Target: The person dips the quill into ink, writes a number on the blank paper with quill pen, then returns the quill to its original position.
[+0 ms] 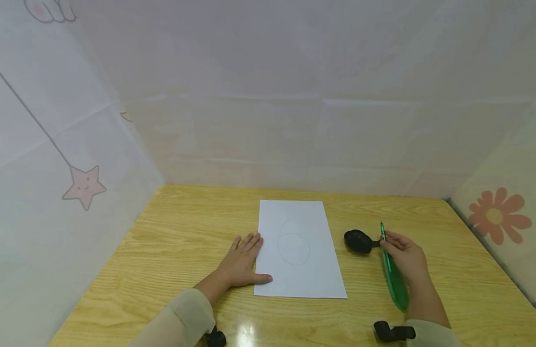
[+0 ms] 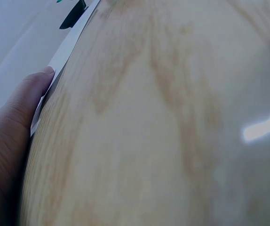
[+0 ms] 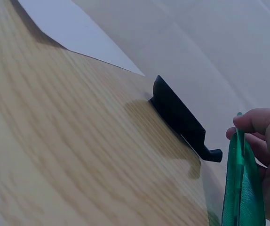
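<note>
A white sheet of paper (image 1: 333,270) carries a faint drawn outline, an oval with a curved line above it. My left hand (image 1: 243,262) lies at its left edge with fingers straight, fingertips and thumb resting on the paper. In the left wrist view, the thumb (image 2: 19,108) reaches the paper's edge. My right hand (image 1: 408,255) pinches a green feather pen (image 1: 393,279) near its narrow tip, which points away from me. The feather end hangs back toward my wrist. In the right wrist view, thumb and fingers grip the pen's green shaft (image 3: 240,146).
A black rounded dish-like piece with a short handle (image 1: 358,242) sits between paper and right hand, its handle end close to the pen. The wooden table (image 1: 185,226) meets pale patterned sheets (image 1: 259,120) at the back and sides. Black wrist devices (image 1: 393,332) show at the sleeves.
</note>
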{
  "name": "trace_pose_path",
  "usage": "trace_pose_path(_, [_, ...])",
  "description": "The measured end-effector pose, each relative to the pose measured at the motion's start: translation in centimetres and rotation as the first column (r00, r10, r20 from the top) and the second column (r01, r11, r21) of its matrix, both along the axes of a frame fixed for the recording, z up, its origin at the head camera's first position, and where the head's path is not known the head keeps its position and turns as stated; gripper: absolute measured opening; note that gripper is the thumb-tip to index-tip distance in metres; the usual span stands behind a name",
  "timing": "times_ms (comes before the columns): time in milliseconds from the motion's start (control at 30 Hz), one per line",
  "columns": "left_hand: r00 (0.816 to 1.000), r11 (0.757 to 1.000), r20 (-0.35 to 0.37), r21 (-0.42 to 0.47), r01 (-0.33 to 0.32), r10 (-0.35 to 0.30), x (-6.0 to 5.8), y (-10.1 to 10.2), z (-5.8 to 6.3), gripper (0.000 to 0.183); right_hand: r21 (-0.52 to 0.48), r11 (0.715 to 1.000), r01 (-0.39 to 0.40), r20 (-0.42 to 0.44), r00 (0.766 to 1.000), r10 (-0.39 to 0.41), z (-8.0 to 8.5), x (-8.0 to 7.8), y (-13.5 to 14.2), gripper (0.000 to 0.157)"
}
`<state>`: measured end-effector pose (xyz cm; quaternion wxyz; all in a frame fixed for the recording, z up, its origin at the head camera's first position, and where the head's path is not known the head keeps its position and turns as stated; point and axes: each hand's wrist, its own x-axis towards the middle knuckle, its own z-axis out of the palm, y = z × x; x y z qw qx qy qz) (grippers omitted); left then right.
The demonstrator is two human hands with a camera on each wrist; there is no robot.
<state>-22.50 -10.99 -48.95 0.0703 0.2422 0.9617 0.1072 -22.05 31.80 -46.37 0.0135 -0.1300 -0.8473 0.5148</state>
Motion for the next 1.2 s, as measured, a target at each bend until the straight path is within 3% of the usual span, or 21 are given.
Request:
trace_pose_path(200, [1.0,1.0,0.0,0.008,0.001,-0.001,0.05,-0.08,-0.16,0.11,0.109,0.994,-0.026,0.056,0.998,0.02,-0.37,0.0,0.12,0.062])
trace_pose_path(667, [1.0,1.0,-0.005,0.005,0.004,-0.004,0.09,-0.07,-0.32,0.11,0.24,0.964,-0.117,0.066,0.992,0.104,-0.62,0.32,0.13,0.057])
trace_pose_path(1200, [1.0,1.0,-0.002,0.008,-0.001,0.001,0.0,-0.01,-0.13,0.11,0.298,0.945,-0.136,0.051,0.991,0.126,-1.03,0.05,0.24,0.054])
